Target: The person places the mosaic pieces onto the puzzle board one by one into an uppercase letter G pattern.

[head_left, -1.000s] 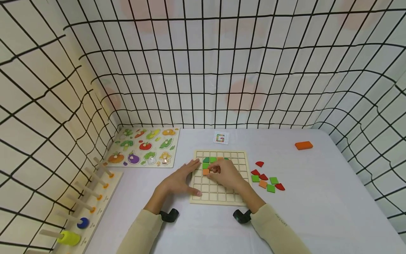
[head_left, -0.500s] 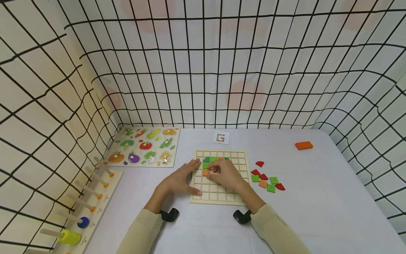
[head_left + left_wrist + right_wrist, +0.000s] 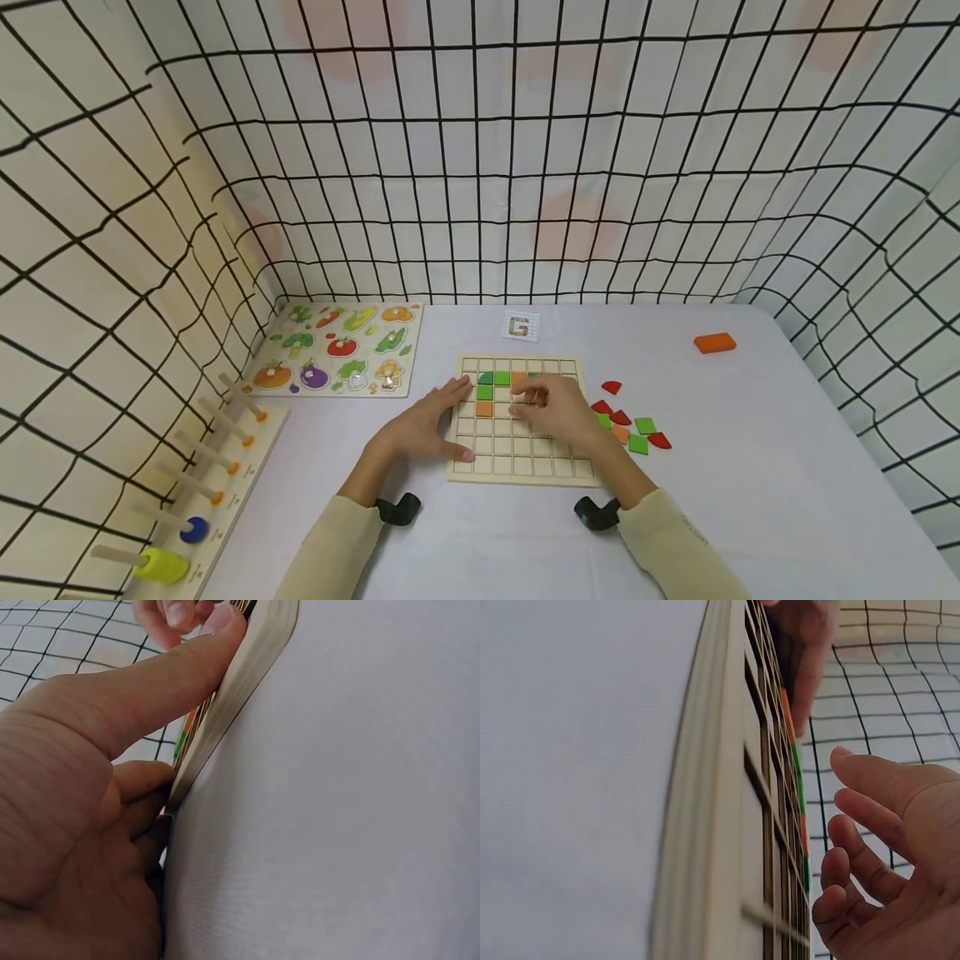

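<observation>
A square wooden grid board (image 3: 517, 468) lies on the white table. In its upper left cells sit a dark green rounded piece (image 3: 486, 378), a green tile (image 3: 502, 378) and an orange tile (image 3: 519, 377) along a row. Below the rounded piece come another green tile (image 3: 484, 392) and an orange tile (image 3: 484, 408). My left hand (image 3: 420, 429) rests at the board's left side, thumb on the near corner and fingers on the edge. Over the right half hovers my right hand (image 3: 558, 408), fingers loosely bent, nothing between them in the right wrist view. It partly covers the tile row.
Right of the board lie several loose pieces, among them a red quarter piece (image 3: 659, 440) and a green square (image 3: 638, 444). A pattern card (image 3: 521, 327) lies behind it. Farther off are an orange block (image 3: 715, 342), a vegetable puzzle (image 3: 416, 333) and a peg board (image 3: 258, 446). Black mesh surrounds the table.
My right hand has let go of the orange tile, which stays in its cell, and has moved right across the board. The left hand keeps its place.
</observation>
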`<state>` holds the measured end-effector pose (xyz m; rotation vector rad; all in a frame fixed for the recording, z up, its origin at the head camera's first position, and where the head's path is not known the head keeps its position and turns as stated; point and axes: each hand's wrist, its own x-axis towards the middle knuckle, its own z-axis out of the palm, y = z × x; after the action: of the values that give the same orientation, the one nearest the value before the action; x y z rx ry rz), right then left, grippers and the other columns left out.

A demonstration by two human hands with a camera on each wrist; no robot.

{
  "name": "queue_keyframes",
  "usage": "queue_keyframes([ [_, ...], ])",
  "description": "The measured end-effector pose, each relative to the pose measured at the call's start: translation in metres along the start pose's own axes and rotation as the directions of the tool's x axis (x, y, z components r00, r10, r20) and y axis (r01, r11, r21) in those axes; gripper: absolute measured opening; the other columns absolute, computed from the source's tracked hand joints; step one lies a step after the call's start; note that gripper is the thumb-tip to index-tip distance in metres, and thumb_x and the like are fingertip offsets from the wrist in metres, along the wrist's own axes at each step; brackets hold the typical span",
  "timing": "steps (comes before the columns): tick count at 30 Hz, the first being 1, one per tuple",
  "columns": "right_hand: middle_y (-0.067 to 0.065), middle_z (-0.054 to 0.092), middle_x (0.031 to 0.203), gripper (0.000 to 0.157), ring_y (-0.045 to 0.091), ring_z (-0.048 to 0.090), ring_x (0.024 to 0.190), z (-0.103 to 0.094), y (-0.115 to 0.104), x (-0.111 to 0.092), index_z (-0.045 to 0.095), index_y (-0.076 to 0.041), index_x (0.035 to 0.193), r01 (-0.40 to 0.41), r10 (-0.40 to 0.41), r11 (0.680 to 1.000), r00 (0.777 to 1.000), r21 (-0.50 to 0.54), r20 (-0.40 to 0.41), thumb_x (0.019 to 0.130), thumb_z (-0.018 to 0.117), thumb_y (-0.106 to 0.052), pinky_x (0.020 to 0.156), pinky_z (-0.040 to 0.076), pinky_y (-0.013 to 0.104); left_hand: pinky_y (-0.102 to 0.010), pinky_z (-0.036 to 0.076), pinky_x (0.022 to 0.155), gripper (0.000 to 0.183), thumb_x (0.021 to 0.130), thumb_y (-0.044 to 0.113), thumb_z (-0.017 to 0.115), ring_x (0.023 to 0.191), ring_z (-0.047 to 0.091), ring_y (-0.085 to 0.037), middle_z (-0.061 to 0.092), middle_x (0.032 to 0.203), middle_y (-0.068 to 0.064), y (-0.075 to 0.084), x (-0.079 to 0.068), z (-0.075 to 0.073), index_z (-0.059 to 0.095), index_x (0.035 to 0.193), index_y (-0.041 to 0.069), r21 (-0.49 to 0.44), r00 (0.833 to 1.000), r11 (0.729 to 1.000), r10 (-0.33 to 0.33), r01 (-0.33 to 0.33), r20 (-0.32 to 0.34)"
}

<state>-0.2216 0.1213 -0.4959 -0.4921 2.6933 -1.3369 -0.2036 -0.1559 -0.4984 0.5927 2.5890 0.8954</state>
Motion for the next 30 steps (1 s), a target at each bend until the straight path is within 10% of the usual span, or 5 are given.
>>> queue_keyframes([
  [30, -0.002, 0.066, 0.088, 0.020, 0.018, 0.053, 0.083, -0.089, 0.065, -0.059, 0.079, -0.017, 0.100, -0.106, 0.096, 0.974, 0.994, -0.200, -0.056, 0.085, 0.086, -0.028, 0.068, 0.044, 0.025, -0.043, 0.009, 0.133, 0.116, 0.071, 0.049, 0.092, 0.162, 0.010, -0.018, 0.016, 0.173, 0.012, -0.002, 0.001, 0.003, 0.028, 0.165, 0.022, 0.012, 1.000, 1.000, -0.011, 0.011, -0.017],
])
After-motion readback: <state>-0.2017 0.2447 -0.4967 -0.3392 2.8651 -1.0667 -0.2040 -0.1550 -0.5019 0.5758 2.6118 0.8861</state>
